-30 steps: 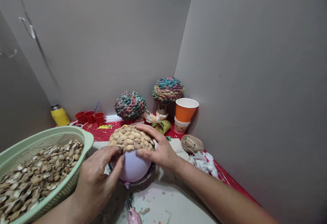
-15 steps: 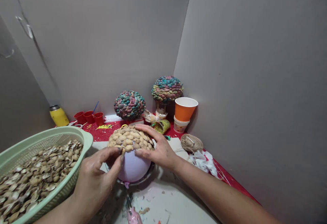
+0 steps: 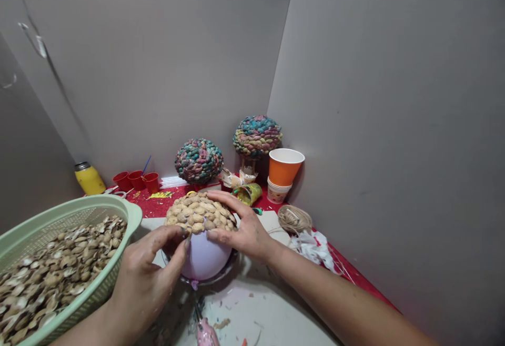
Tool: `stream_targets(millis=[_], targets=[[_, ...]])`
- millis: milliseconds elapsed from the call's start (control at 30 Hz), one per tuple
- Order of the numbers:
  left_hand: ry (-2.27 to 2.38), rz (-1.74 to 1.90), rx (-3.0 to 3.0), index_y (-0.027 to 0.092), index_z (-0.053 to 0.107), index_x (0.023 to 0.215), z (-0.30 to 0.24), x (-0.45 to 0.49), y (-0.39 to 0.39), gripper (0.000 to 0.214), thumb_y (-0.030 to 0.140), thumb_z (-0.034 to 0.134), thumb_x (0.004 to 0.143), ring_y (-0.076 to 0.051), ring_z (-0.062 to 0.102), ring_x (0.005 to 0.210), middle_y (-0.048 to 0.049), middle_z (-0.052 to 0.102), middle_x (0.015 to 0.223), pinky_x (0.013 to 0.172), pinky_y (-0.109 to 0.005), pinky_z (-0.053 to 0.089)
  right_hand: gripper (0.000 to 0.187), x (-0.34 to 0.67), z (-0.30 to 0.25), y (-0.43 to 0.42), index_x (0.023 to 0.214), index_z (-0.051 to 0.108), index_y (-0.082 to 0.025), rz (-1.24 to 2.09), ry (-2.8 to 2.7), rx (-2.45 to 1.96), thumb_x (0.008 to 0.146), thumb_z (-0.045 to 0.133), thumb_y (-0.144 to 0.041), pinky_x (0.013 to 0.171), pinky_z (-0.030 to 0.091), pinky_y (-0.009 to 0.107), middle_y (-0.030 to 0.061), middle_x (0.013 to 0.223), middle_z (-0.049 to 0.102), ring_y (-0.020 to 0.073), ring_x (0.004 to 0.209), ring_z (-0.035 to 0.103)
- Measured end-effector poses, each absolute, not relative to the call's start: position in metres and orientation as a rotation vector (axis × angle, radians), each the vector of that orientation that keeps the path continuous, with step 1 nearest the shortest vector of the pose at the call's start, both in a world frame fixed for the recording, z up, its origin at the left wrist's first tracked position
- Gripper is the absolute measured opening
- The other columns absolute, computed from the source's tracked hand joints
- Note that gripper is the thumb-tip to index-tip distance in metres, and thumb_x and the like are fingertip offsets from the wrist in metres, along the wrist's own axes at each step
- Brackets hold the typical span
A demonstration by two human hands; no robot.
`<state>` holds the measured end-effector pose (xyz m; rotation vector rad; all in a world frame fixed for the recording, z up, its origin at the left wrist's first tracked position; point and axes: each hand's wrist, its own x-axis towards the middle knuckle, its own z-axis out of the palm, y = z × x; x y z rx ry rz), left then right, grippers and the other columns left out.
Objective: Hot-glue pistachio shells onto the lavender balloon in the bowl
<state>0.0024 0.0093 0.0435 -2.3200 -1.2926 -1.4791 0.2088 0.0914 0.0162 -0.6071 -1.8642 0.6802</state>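
Observation:
A pale purple balloon rests in a round dark-rimmed bowl, its knot toward me. Peanut shells cover its upper part in rows. My right hand lies over the right side, fingers across the shells and thumb on the lower edge of the layer, gripping the balloon. At the left lower edge of the shells, my left hand pinches a peanut shell between thumb and fingers, mostly hidden by the fingertips. A pink-handled glue gun lies in front of the bowl.
A green basket of peanut shells stands at left. Behind are red cups, a yellow bottle, two coloured shell-covered balls and an orange paper cup. Twine lies at right, near grey partitions.
The view has shifted slightly. My left fingers have closed in tighter at the edge of the shells, and the piece between them shows less. My right hand keeps its hold.

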Motion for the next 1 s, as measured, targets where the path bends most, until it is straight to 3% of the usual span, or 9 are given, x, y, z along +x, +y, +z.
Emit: stream_targets(millis=[300, 800, 900, 1000], targets=[[-1.15, -1.424, -2.334, 0.016, 0.063, 0.089, 0.041, 0.001, 0.016, 0.007, 0.012, 0.063, 0.083, -0.013, 0.068, 0.072, -0.003, 0.072, 0.078, 0.069, -0.021, 0.054, 0.062, 0.208, 0.015, 0.093, 0.125, 0.06, -0.02, 0.701, -1.854, -0.615, 0.073, 0.079, -0.048, 0.108, 0.039, 0.043, 0.0122, 0.13, 0.058, 0.0283, 0.123, 0.052], [-1.32, -1.691, -2.243, 0.022, 0.061, 0.088, 0.031, -0.003, 0.019, 0.011, 0.014, 0.066, 0.083, -0.012, 0.06, 0.066, 0.0031, 0.064, 0.076, 0.065, -0.023, 0.049, 0.064, 0.21, 0.014, 0.094, 0.124, 0.061, -0.022, 0.803, -1.822, -0.644, 0.071, 0.079, -0.052, 0.107, 0.038, 0.044, 0.0102, 0.13, 0.059, 0.0293, 0.121, 0.054], [-1.426, -1.798, -2.158, 0.023, 0.06, 0.09, 0.027, -0.006, 0.022, 0.01, 0.017, 0.066, 0.084, -0.015, 0.06, 0.077, 0.0009, 0.062, 0.083, 0.074, -0.027, 0.051, 0.064, 0.209, 0.014, 0.095, 0.124, 0.06, -0.022, 0.802, -1.822, -0.638, 0.071, 0.079, -0.052, 0.107, 0.038, 0.045, 0.0102, 0.13, 0.059, 0.0294, 0.122, 0.053], [-1.537, -1.93, -2.09, 0.024, 0.059, 0.1, 0.026, -0.009, 0.027, 0.013, 0.024, 0.062, 0.087, -0.02, 0.06, 0.102, -0.0043, 0.061, 0.106, 0.095, -0.036, 0.048, 0.063, 0.21, 0.013, 0.095, 0.124, 0.06, -0.022, 0.804, -1.824, -0.632, 0.071, 0.079, -0.051, 0.108, 0.037, 0.045, 0.0099, 0.13, 0.059, 0.0298, 0.123, 0.053]])
